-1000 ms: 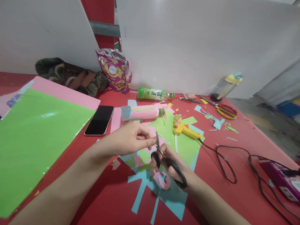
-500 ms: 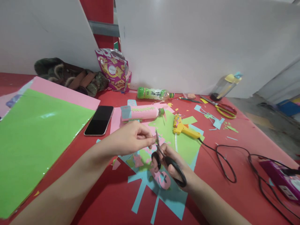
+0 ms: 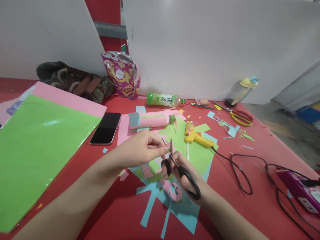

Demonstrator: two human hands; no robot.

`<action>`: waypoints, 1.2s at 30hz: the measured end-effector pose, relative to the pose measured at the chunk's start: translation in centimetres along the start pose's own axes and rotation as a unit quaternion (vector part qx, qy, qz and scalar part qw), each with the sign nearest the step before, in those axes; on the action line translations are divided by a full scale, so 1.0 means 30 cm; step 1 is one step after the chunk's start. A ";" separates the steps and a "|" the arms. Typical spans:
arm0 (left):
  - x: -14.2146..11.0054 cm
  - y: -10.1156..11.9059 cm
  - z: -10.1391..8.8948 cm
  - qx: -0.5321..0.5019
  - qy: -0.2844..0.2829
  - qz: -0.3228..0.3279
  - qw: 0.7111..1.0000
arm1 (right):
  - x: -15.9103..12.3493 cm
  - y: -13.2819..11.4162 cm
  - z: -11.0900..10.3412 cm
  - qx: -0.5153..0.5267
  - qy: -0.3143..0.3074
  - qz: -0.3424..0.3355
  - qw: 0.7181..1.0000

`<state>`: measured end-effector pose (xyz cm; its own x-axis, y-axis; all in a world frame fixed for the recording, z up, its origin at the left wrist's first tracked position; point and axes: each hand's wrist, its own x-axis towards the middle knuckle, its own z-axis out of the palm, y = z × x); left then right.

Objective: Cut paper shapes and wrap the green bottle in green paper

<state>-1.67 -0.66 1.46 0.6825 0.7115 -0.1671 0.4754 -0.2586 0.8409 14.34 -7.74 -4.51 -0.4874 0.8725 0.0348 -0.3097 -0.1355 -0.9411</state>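
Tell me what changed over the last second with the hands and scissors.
The black scissors in the right hand opened their blades and tipped slightly right. The left hand kept pinching a small paper scrap at the blades, barely shifting. The phone, glue gun and paper sheets stayed put.

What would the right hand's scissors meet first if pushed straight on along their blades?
Probably the left hand's fingertips beside the black scissors in the right hand; farther on lies the pink tube. Depth is unclear.

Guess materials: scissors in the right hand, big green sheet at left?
Scissors: likely glossy black plastic handles with thin grey metal blades, judging by their dull glint. Green sheet: glossy coated paper or thin foam; it lies flat and shows a soft reflection.
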 end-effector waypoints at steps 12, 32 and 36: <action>0.007 -0.008 0.020 -0.030 0.018 -0.011 0.999 | 0.002 0.002 0.003 -0.006 0.016 -0.002 1.000; 0.015 0.014 0.082 -0.151 0.100 -0.001 0.983 | 0.002 0.012 0.000 -0.001 0.055 -0.026 0.998; 0.017 0.014 0.095 -0.184 0.081 -0.005 0.980 | 0.001 0.017 -0.002 0.005 0.053 -0.034 0.998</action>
<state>0.45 -2.27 0.25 0.5682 0.8144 -0.1176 0.2284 -0.0188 0.9734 14.23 -7.74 -5.02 -0.3758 0.9246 0.0617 -0.3467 -0.0786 -0.9347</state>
